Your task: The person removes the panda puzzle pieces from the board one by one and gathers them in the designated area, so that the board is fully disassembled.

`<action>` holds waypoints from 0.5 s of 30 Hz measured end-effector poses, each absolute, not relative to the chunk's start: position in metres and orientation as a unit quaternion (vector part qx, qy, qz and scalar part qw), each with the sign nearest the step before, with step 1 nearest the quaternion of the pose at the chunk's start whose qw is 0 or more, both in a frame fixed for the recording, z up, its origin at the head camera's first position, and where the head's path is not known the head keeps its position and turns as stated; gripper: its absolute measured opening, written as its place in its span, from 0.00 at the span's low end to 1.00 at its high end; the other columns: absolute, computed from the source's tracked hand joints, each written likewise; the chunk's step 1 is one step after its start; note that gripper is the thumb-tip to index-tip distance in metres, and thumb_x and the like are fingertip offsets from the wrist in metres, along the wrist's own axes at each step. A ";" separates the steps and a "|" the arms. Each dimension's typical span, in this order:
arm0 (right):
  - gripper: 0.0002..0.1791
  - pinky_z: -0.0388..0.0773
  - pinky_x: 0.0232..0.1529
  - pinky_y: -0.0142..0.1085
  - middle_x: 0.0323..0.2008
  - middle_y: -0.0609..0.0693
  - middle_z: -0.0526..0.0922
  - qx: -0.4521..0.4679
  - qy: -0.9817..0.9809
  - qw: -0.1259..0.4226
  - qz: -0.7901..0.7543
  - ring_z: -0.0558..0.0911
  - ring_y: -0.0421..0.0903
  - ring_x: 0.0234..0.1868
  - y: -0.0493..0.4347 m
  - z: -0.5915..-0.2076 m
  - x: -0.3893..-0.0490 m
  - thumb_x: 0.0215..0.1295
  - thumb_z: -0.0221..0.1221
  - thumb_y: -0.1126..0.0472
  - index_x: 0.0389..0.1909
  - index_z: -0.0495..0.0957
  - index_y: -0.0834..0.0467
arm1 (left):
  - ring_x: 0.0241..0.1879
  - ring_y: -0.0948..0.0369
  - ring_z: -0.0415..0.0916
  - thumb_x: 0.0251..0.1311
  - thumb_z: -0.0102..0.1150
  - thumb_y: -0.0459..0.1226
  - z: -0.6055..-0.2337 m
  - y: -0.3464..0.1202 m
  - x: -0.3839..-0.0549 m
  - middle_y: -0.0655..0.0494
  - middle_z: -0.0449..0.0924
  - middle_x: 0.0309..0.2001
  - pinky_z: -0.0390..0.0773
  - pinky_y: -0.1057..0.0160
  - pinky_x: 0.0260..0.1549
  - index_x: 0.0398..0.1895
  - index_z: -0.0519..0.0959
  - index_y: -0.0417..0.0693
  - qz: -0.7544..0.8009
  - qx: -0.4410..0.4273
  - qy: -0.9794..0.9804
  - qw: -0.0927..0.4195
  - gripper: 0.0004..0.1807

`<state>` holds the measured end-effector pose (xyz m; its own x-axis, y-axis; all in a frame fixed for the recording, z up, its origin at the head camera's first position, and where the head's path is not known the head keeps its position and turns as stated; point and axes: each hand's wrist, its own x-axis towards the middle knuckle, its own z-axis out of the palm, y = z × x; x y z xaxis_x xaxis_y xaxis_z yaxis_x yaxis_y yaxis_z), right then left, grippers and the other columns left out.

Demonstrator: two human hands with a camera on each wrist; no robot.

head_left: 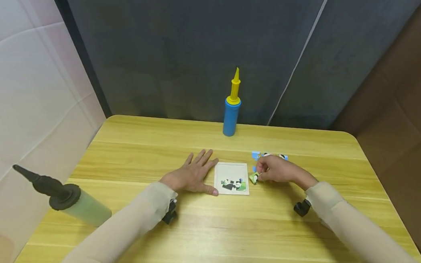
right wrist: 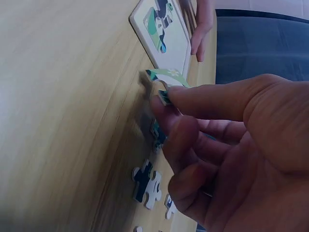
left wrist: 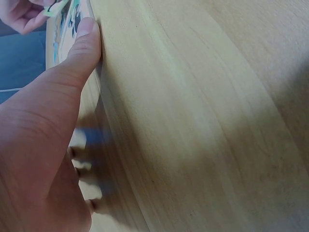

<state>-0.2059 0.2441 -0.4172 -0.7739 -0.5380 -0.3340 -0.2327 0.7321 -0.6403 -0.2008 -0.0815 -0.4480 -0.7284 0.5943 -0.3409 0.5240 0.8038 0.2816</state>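
Note:
A white puzzle tray [head_left: 231,169] lies on the table, with several joined panda puzzle pieces [head_left: 234,185] along its near side. My left hand [head_left: 193,176] lies spread flat, thumb and fingertips at the tray's left edge. Just right of the tray, my right hand [head_left: 276,169] pinches a green-and-white puzzle piece [right wrist: 170,76] between thumb and index finger, held above the tabletop. Loose puzzle pieces [right wrist: 147,183] lie on the table under and beyond the right hand, which partly hides them.
A blue-and-yellow hand pump [head_left: 230,116] stands near the table's far edge. Another pump [head_left: 88,205], green with a black top, stands at the left beside the left forearm. A dark panel [head_left: 177,57] rises behind the wooden table [head_left: 217,239].

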 end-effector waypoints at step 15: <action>0.02 0.76 0.40 0.34 0.34 0.48 0.86 -0.277 0.895 0.267 -0.226 0.75 0.39 0.33 0.239 -0.417 -0.199 0.70 0.66 0.68 0.38 0.84 0.58 | 0.89 0.45 0.25 0.63 0.59 0.73 -0.448 -0.082 -0.201 0.46 0.24 0.89 0.35 0.34 0.85 0.89 0.42 0.54 0.077 0.302 0.926 0.213 0.63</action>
<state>-0.1986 0.2391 -0.4174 -0.7033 -0.6169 -0.3534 -0.3754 0.7444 -0.5523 -0.2009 -0.0822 -0.4477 -0.7267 0.5927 -0.3472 0.5268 0.8053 0.2721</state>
